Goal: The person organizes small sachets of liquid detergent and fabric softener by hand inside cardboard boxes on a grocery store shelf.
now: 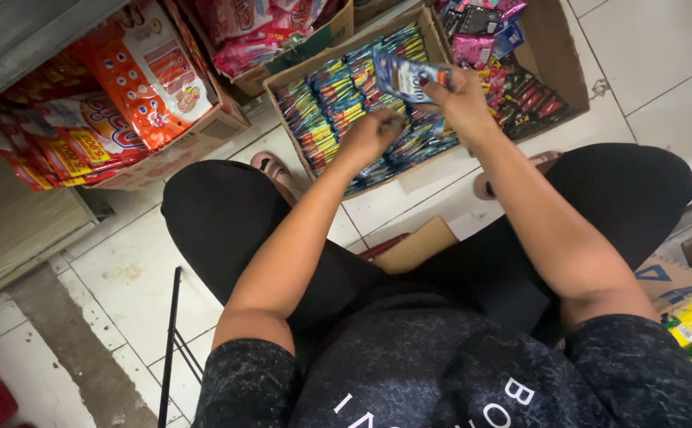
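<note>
Two hands [374, 135] [461, 99], perhaps gripping sachets [401, 77]

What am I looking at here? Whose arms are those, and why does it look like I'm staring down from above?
The camera sits on a person's head and looks down, so you see their own arms and black-clad knees. They sit over a white tiled floor. The right hand holds up a small blue and white packet. The left hand reaches into a cardboard box full of blue sachets. Other boxes nearby hold pink and orange snack packets.
</note>
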